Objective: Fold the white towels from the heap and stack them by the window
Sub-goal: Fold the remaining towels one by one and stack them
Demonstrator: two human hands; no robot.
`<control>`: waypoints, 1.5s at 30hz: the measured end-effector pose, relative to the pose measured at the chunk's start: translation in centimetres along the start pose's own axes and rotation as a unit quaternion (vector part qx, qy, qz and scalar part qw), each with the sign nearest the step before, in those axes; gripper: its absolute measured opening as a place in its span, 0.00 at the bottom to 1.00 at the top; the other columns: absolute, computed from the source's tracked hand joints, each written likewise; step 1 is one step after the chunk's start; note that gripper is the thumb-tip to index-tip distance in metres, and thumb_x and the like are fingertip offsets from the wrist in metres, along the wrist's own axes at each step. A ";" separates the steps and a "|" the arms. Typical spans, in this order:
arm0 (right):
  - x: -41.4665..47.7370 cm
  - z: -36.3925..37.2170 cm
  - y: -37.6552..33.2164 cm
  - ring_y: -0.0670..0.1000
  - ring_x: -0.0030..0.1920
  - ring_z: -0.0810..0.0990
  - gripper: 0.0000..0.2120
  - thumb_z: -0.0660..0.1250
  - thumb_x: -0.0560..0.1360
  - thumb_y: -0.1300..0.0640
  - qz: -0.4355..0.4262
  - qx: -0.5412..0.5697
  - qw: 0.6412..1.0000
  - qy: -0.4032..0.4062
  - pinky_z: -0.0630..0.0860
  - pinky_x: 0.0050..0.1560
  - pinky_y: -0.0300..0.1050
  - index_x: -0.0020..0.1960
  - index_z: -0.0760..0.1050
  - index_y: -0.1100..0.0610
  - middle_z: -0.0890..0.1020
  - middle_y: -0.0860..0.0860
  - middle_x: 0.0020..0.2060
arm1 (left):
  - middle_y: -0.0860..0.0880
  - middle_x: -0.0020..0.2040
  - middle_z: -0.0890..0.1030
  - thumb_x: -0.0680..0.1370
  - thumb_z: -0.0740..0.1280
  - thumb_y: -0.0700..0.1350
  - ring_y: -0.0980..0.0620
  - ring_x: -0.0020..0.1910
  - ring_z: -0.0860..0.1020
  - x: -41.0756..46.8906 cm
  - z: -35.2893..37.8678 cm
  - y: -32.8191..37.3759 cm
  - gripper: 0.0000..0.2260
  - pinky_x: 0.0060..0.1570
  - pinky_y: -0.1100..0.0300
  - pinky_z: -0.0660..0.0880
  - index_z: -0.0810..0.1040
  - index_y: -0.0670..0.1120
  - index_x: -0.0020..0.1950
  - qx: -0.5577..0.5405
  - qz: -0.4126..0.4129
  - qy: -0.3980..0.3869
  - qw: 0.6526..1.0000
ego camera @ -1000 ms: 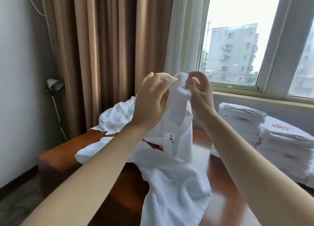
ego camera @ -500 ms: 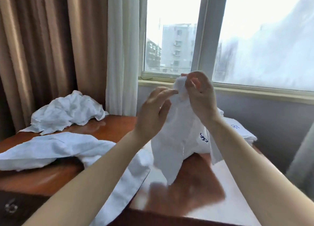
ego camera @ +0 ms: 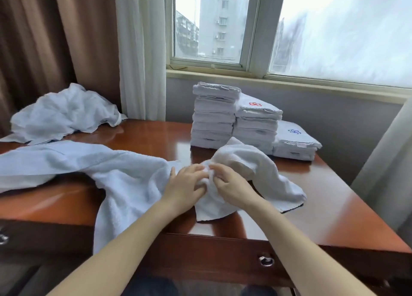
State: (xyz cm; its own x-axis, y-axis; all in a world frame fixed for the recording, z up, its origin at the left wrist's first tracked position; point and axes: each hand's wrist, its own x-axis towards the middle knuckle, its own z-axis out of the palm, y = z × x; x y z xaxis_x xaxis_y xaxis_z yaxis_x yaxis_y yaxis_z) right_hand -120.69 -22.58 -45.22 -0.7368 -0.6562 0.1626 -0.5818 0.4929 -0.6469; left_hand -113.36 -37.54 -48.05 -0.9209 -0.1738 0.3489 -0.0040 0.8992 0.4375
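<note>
A small white towel [ego camera: 252, 168] lies bunched on the wooden table [ego camera: 334, 195], just in front of the folded stacks. My left hand [ego camera: 186, 185] and my right hand [ego camera: 227, 184] meet at its near edge, fingers pinching the cloth side by side. Three stacks of folded white towels [ego camera: 214, 115] stand under the window, stepping down to the right; one carries a red emblem, another a blue one. The heap of crumpled white towels [ego camera: 64, 113] sits at the back left by the curtain.
A large white towel [ego camera: 107, 168] sprawls over the table's left half and hangs off the front edge. A brown curtain [ego camera: 44, 39] and a white sheer one [ego camera: 140, 50] hang at left. A drawer ring pull [ego camera: 266, 260] shows on the front.
Both hands came down from chest height to the table with the small towel, which now rests on the wood. The view swung right and down, showing the folded stacks.
</note>
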 end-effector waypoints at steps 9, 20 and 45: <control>5.1 6.3 -5.8 0.45 0.69 0.71 0.22 0.57 0.80 0.60 -0.034 0.051 0.998 -0.031 0.66 0.65 0.37 0.73 0.69 0.54 0.73 0.48 0.70 | 0.52 0.68 0.75 0.76 0.68 0.37 0.51 0.75 0.64 -1.5 -4.3 -9.8 0.16 0.73 0.50 0.61 0.81 0.48 0.62 -0.074 0.038 0.068 0.994; 10.6 14.5 -13.2 0.48 0.72 0.67 0.28 0.59 0.76 0.63 -0.083 0.043 0.992 -0.089 0.66 0.69 0.42 0.76 0.65 0.54 0.68 0.50 0.73 | 0.53 0.70 0.74 0.77 0.66 0.37 0.53 0.74 0.65 -3.4 -12.8 -20.5 0.17 0.73 0.49 0.60 0.81 0.51 0.62 -0.009 -0.020 0.043 0.999; 3.3 -0.9 -0.2 0.55 0.40 0.76 0.07 0.60 0.70 0.58 0.013 -0.234 0.965 -0.115 0.71 0.37 0.45 0.36 0.75 0.57 0.78 0.50 0.34 | 0.55 0.40 0.82 0.73 0.51 0.71 0.54 0.42 0.80 3.4 -10.6 -3.1 0.26 0.48 0.52 0.74 0.80 0.55 0.41 0.041 -0.086 -0.227 0.969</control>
State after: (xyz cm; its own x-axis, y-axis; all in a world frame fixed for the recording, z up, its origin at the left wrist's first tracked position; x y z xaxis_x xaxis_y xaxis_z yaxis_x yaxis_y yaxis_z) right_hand -123.31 -24.36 -43.92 -0.6886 -0.7231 -0.0545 -0.6953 0.6798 -0.2333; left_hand -112.40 -45.16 -39.41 -0.9805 -0.1450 -0.1324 -0.1855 0.9048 0.3833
